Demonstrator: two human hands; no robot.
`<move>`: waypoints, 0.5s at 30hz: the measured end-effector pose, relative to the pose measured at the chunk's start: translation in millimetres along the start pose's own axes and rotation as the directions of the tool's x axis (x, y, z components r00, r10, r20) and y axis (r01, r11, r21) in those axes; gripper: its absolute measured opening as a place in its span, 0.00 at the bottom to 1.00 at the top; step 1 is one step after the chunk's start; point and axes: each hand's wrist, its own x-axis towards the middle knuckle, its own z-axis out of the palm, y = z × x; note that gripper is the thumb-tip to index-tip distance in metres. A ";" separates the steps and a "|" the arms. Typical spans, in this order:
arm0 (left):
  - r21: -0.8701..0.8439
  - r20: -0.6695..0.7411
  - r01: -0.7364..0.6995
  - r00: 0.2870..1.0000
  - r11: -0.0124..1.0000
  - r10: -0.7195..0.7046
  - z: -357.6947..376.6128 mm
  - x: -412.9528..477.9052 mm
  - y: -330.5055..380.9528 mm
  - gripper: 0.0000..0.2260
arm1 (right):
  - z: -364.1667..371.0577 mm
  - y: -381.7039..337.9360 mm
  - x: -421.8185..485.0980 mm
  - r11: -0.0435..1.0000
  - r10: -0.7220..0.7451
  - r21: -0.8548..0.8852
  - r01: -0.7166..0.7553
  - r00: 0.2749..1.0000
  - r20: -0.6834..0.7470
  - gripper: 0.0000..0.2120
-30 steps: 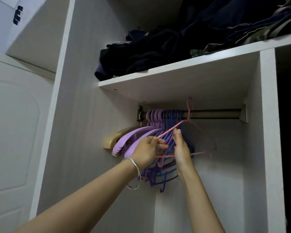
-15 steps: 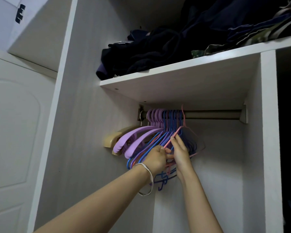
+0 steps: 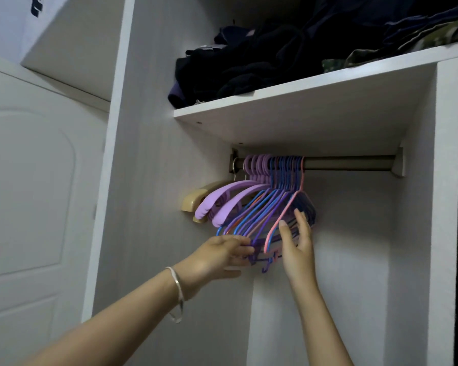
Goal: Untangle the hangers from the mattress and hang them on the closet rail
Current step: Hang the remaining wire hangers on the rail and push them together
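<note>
One pink hanger now hangs on the rail against the bunch. Both hands have let go: right hand spread beside it, left hand loosely touching the lower bars.

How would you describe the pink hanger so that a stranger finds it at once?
Look under the white shelf to the metal closet rail, where a bunch of hangers crowds the left end. The pink hanger is the rightmost of the bunch, thin and pink beside blue and purple neighbours.
</note>
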 end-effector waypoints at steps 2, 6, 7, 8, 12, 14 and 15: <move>-0.002 -0.052 -0.031 0.998 1.000 0.031 -22.8 -20.2 -2.7 0.12 | 6.1 -12.0 -13.8 0.996 -0.087 -0.021 0.087 0.996 0.003 0.23; 0.029 -0.197 -0.066 0.978 0.997 0.070 -74.0 -66.3 -8.2 0.13 | 35.2 -42.2 -43.4 0.983 -0.179 -0.028 0.181 0.982 0.061 0.23; 0.052 -0.233 -0.070 0.969 0.996 0.080 -88.1 -79.7 -10.7 0.13 | 47.1 -51.5 -52.6 0.984 -0.176 -0.007 0.178 0.980 0.091 0.22; 0.075 -0.269 -0.069 0.959 0.995 0.087 -103.0 -94.5 -14.1 0.13 | 61.1 -61.1 -63.8 0.986 -0.170 0.025 0.168 0.978 0.124 0.22; 0.214 -0.412 -0.018 0.905 0.977 0.107 -171.1 -162.3 -34.0 0.13 | 128.9 -92.5 -122.0 0.982 -0.189 0.051 0.182 0.948 0.256 0.21; 0.285 -0.503 0.020 0.854 0.958 0.132 -211.9 -201.1 -45.8 0.14 | 169.3 -104.1 -160.8 0.985 -0.170 0.062 0.158 0.911 0.375 0.22; 0.336 -0.542 0.051 0.827 0.940 0.149 -232.5 -222.2 -52.6 0.14 | 190.0 -109.4 -183.0 0.990 -0.139 0.075 0.117 0.884 0.447 0.22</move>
